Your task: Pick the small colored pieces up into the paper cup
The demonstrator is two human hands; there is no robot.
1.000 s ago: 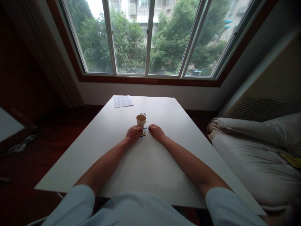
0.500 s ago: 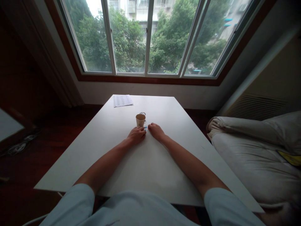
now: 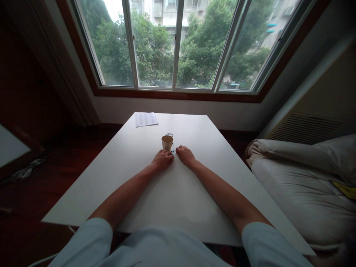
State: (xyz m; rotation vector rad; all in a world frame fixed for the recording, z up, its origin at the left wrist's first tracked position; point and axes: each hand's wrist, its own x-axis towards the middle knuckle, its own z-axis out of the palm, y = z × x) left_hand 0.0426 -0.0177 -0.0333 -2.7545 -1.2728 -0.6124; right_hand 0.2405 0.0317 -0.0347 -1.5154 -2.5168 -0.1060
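Note:
A brown paper cup (image 3: 167, 142) stands upright on the white table (image 3: 178, 200), its open rim facing up. Just in front of it, my left hand (image 3: 162, 158) rests with curled fingers. Small blue bits (image 3: 172, 151) show by its fingertips, too tiny to name. To their right, my right hand (image 3: 185, 154) lies on the tabletop, its fingers folded in. What either hand holds, if anything, is hidden. Behind the cup is a thin dark loop (image 3: 169, 135), partly covered by it.
Printed sheets of paper (image 3: 146, 119) lie at the table's far left corner. A padded, cream-coloured piece of furniture (image 3: 289, 185) stands along the right side. Beyond the table's far edge is a wide window (image 3: 175, 48). Cables (image 3: 25, 172) lie on the floor at left.
The whole view has shifted very slightly. Both hands and the cup keep nearly the same places on the table.

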